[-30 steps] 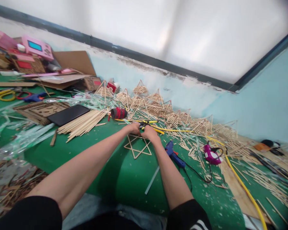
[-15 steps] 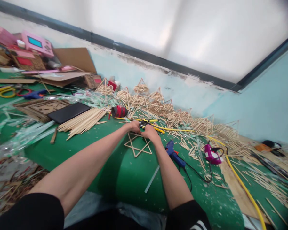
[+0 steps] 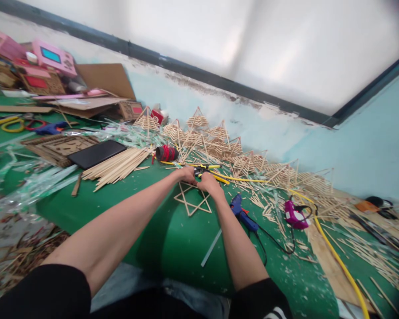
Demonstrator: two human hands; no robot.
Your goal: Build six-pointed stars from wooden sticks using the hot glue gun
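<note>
A six-pointed star made of thin wooden sticks (image 3: 195, 206) lies flat on the green table in front of me. At its far edge my left hand (image 3: 187, 175) has its fingers closed on the sticks. Close beside it, nearly touching, my right hand (image 3: 210, 183) pinches the same edge a little to the right. My fingers partly cover the far points of the star. Just beyond both hands are pliers with yellow handles (image 3: 214, 167), partly hidden by the fingers. To the right of my right forearm lies a blue glue gun (image 3: 242, 213) with a black cord.
Left of my hands lie a bundle of sticks (image 3: 116, 167) and a black phone-like slab (image 3: 96, 154). A dark roll with red wrapping (image 3: 166, 153) is behind them. Stick pyramids (image 3: 219, 137) line the wall. A purple device (image 3: 295, 214) and yellow cable (image 3: 335, 257) are at right.
The view has shifted very slightly. Both hands stay at the star's far edge, with hardly any visible movement.
</note>
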